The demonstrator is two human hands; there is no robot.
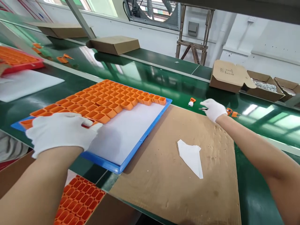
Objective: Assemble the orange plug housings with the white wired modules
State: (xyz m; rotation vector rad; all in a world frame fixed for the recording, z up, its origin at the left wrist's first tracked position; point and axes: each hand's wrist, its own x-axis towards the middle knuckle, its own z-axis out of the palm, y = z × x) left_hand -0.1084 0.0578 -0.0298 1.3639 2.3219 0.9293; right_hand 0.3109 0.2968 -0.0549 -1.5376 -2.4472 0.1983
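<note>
Head view: orange cups (98, 101) partly fill the blue tray (144, 137)

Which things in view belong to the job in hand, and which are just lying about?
Apparently in the job:
orange cups, left hand on them
blue tray under them
small orange-and-white piece, right hand near it

Apparently just lying about:
white scrap on the cardboard sheet
brown cartons on the far ledge
wooden frame

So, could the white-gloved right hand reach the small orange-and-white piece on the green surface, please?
Probably yes: nothing visible separates the nearby right hand from that piece.
</note>
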